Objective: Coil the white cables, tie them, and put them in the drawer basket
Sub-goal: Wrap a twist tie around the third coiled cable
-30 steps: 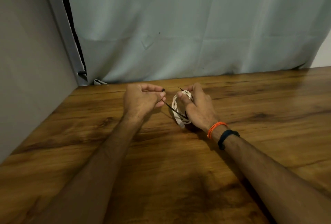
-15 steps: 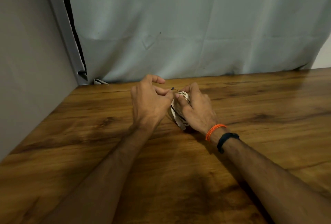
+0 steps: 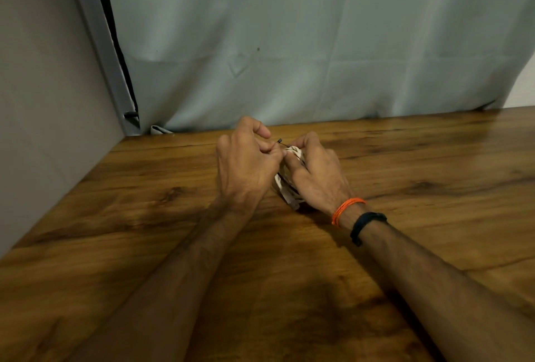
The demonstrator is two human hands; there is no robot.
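A small coil of white cable (image 3: 285, 187) stands on edge on the wooden table (image 3: 405, 187), mostly hidden between my two hands. My right hand (image 3: 317, 172) grips the coil from the right, fingers curled over its top. My left hand (image 3: 246, 164) is pressed against the coil's left side and pinches a thin black tie (image 3: 280, 141), whose end sticks up just above the coil. No drawer basket is in view.
A pale curtain (image 3: 318, 43) hangs along the table's far edge. A grey wall (image 3: 43, 100) borders the table on the left. An orange thread band and a black band sit on my right wrist.
My left hand has moved right, from holding the black tie stretched out to the left, to close against the coil. The right hand has kept its grip on the coil.
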